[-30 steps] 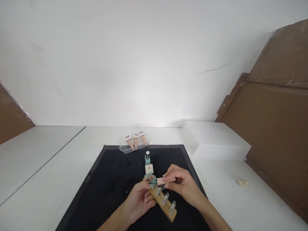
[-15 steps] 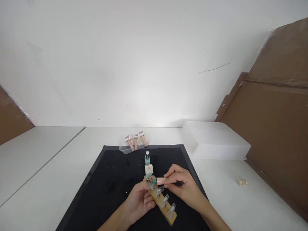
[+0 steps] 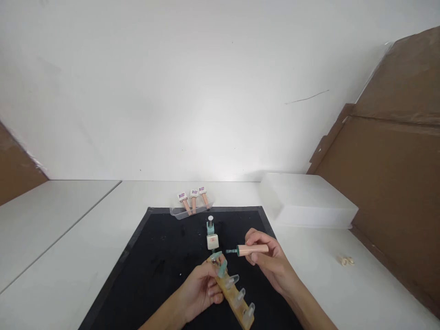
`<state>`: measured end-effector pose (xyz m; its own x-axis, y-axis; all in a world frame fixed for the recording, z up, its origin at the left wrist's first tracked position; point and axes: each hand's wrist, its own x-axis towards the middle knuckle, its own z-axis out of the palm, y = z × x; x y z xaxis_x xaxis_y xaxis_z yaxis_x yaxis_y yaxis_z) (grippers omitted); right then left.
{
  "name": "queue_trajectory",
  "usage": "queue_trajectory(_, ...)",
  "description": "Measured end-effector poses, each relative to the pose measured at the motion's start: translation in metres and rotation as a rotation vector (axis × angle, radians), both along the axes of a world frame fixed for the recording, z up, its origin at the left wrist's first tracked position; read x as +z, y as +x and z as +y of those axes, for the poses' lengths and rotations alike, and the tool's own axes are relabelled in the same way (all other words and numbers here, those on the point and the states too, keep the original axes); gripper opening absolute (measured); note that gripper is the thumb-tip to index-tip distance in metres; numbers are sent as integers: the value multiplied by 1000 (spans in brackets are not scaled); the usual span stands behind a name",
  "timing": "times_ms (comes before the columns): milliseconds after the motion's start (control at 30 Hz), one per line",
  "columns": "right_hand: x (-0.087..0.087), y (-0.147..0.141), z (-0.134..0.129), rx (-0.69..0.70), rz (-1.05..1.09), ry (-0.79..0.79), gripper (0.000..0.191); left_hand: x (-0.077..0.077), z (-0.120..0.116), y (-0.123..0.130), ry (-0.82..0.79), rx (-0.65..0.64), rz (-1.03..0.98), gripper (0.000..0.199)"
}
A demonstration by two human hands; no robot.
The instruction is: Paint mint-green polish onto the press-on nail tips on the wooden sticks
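Observation:
My left hand is closed round the upper end of a wooden nail-tip stand, which slants down to the right. Several false nails stick up from it: the top two are mint green, while the clear nails follow below. Between the fingers of my right hand is a nail polish brush with a pink cap, held level. Its green-coated bristles point left, apart from the nails. Just beyond the stand are a white square polish bottle and a mint green polish bottle with a silver-white cap.
A clear tray with three pink-capped polish bottles lies at the back edge of the black mat. On the right stand a white box and small cream pieces. Cardboard borders the right side.
My right hand has drawn the brush away from the second nail, rightward, exposing its bristles. That nail now shows mint green. The stand has shifted slightly down and right in my left hand.

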<state>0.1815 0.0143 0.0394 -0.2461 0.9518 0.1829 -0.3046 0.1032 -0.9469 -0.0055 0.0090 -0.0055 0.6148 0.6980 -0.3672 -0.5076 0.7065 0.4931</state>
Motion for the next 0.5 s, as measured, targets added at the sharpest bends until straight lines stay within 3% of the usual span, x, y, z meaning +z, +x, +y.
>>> queue_trajectory(267,-2,1,-2,16,-110,133,17,-2,0,1,18,-11,35,14)
queue_trajectory(433,1,1,-9,56,-317,276,3,3,1,2,46,-27,33,14)
queue_trajectory(500,2,0,-11,52,-347,321,9,5,0,3,63,-34,27,12)
